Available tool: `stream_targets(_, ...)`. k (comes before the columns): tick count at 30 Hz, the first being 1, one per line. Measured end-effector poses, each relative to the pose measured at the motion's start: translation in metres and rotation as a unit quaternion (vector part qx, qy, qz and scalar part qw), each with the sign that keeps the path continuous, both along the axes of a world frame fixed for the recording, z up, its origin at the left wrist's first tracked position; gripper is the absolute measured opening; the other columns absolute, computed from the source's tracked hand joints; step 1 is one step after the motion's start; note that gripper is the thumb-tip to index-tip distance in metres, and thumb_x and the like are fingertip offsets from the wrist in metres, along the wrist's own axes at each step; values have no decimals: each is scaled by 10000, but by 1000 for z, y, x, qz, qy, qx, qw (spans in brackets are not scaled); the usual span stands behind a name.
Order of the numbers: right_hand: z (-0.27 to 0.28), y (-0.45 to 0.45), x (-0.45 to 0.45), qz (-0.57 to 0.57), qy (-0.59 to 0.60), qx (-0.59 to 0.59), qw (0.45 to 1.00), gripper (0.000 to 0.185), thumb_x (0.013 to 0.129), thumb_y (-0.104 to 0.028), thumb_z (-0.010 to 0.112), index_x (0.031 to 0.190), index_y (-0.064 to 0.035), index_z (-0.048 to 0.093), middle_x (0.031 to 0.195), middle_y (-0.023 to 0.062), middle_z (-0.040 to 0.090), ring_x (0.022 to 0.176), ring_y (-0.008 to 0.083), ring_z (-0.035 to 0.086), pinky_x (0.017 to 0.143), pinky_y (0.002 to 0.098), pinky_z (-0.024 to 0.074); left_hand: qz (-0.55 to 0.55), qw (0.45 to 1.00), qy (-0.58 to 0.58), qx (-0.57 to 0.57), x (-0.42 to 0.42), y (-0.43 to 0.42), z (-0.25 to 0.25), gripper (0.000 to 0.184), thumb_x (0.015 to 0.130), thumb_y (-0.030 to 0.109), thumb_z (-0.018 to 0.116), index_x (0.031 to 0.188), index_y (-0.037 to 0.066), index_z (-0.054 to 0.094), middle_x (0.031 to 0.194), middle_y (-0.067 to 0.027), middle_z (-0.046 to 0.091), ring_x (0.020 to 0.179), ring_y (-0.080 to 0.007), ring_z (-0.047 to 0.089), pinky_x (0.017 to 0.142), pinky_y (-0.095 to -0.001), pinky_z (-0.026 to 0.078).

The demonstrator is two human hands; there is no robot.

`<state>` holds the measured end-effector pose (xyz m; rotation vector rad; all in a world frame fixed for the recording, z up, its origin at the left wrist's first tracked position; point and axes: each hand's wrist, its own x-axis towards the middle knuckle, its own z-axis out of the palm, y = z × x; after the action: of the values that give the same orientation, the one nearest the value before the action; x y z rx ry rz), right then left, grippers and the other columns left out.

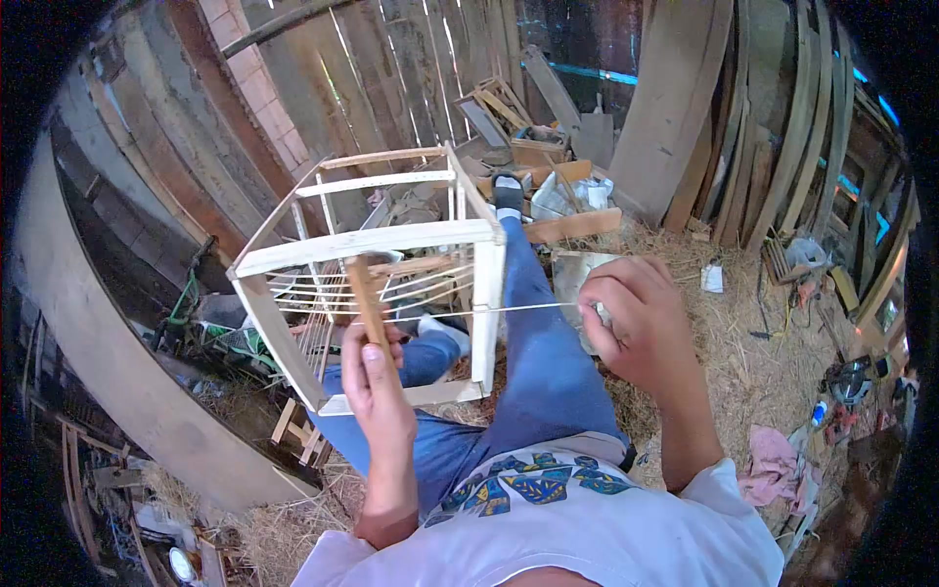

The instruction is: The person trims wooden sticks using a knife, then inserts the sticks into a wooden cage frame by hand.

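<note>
A box-shaped frame of pale wooden strips (372, 245) stands over my legs, with several thin rods running across its inside. My left hand (377, 377) is closed round the lower end of a brown wooden stick (365, 303), held upright at the frame's open side. To the right of the frame, my right hand (631, 308) pinches the end of a thin pale rod (538, 307). That rod runs left past the frame's right post towards the stick. Whether its far end touches the stick is unclear.
Planks (675, 108) lean on the back wall. Scrap wood and a white bag (577, 196) lie beyond my foot. Straw (729, 333) covers the floor at right, with a pink cloth (773, 468) and a power tool (849, 382). A long board (127, 362) slants at left.
</note>
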<state>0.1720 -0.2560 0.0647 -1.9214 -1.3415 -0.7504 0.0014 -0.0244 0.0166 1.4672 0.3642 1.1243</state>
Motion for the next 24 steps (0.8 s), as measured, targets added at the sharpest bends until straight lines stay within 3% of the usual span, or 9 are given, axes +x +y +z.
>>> stream_targets(4, 3, 16, -9, 17, -15, -11, 1000, 222, 782, -75, 787, 980, -95, 687, 1007, 66, 658, 969, 294, 642, 879, 439, 479, -29, 997, 22, 67, 1, -1, -4, 365, 1108, 251, 516, 1372, 0, 536, 1211, -65, 593, 1031, -106, 552, 891, -248, 464)
stream_targets(11, -1, 57, -18, 110, -41, 36, 992, 255, 763, -94, 816, 995, -75, 712, 1003, 75, 657, 932, 287, 636, 848, 416, 486, -25, 993, 62, 97, 3, -12, -4, 340, 1082, 123, 535, 1382, -34, 512, 1161, -84, 607, 1068, -133, 563, 947, -274, 466)
stream_targets(16, -9, 82, -21, 105, -52, 29, 993, 218, 778, -134, 821, 969, -99, 724, 931, 28, 675, 866, 242, 627, 774, 386, 429, -31, 994, 83, 68, 1, -19, -8, 338, 1066, 98, 565, 1371, -36, 511, 1264, -125, 594, 1169, -188, 565, 1046, -327, 440)
stream_targets(24, -16, 121, 0, 102, -62, -52, 991, 170, 799, -104, 789, 937, -106, 690, 843, 9, 655, 801, 214, 617, 786, 390, 408, -34, 978, 193, 65, 16, 7, 6, 290, 1111, 159, 446, 1300, -50, 517, 1129, -198, 621, 1053, -256, 614, 945, -369, 485)
